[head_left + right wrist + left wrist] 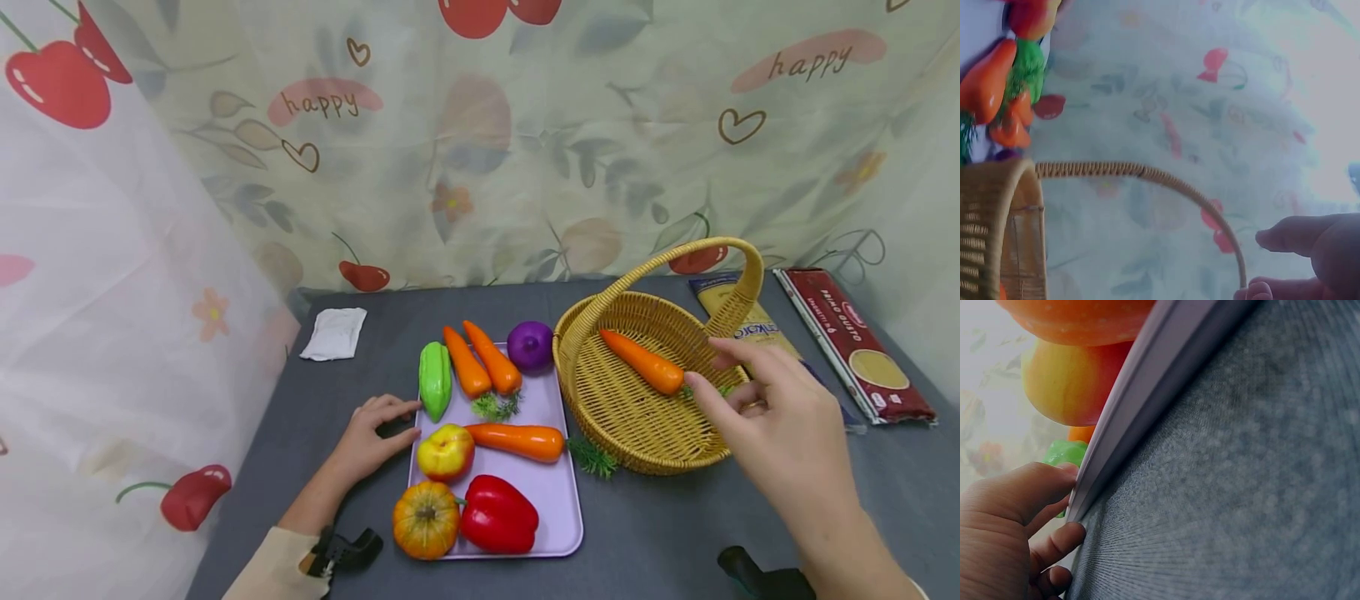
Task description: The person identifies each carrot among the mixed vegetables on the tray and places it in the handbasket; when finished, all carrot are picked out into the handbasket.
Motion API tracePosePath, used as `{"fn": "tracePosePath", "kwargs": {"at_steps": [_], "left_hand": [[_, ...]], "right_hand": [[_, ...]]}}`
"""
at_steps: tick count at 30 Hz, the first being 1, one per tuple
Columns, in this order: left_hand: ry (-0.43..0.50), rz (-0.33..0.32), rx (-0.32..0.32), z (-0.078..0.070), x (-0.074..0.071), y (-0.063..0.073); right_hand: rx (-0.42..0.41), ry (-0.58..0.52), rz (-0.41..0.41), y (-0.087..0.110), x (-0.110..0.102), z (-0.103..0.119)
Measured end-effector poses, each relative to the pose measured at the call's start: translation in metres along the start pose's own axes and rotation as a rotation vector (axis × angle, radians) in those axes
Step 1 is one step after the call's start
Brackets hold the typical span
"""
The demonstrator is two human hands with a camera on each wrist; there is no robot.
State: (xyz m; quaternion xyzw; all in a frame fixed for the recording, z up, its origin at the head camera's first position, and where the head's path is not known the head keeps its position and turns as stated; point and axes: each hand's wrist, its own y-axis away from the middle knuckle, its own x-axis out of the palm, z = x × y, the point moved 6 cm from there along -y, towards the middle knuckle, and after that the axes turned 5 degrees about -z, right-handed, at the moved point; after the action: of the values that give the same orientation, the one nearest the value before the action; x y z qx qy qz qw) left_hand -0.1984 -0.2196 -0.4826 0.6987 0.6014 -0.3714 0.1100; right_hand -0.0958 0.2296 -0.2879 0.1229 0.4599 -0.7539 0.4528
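My right hand (783, 412), thumb and fingers parted, is hovering over a carrot (641, 362) lying in the wicker basket (637, 454), seemingly releasing it; my left hand (366, 437), fingers extended, is touching the left rim of the lilac tray (564, 529). Clearing the handle (752, 275) seems called for next.

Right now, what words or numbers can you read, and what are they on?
"happy", twice, on the patterned cloth.
"PRIMO GUSTO" on the red packet.
"SPAGHETTI 6" on the red packet too.
What looks like "nkara" on the yellow packet, partly hidden.
Other packet print is too small or blurred.
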Motion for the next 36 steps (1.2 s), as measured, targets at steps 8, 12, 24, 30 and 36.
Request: {"fn": "tracePosePath", "kwargs": {"at_steps": [8,12,24,30,36], "left_hand": [[0.001,0.000,-0.005,-0.002,-0.001,-0.001],[0.001,-0.004,0.000,-0.002,-0.002,-0.001],[-0.005,-0.009,0.009,0.001,0.000,0.000],[-0.005,0.007,-0.020,0.001,0.001,0.001],[-0.005,0.007,-0.011,0.000,0.000,0.001]], "right_hand": [[-0.139,-0.154,0.038,0.020,0.011,0.032],[-0.202,-0.202,0.086,0.031,0.025,0.045],[-0.072,-0.150,0.491,0.063,0.103,0.044],[0.016,-0.142,0.640,0.073,0.145,0.026],[0.064,-0.099,0.691,0.082,0.166,0.010]]}}
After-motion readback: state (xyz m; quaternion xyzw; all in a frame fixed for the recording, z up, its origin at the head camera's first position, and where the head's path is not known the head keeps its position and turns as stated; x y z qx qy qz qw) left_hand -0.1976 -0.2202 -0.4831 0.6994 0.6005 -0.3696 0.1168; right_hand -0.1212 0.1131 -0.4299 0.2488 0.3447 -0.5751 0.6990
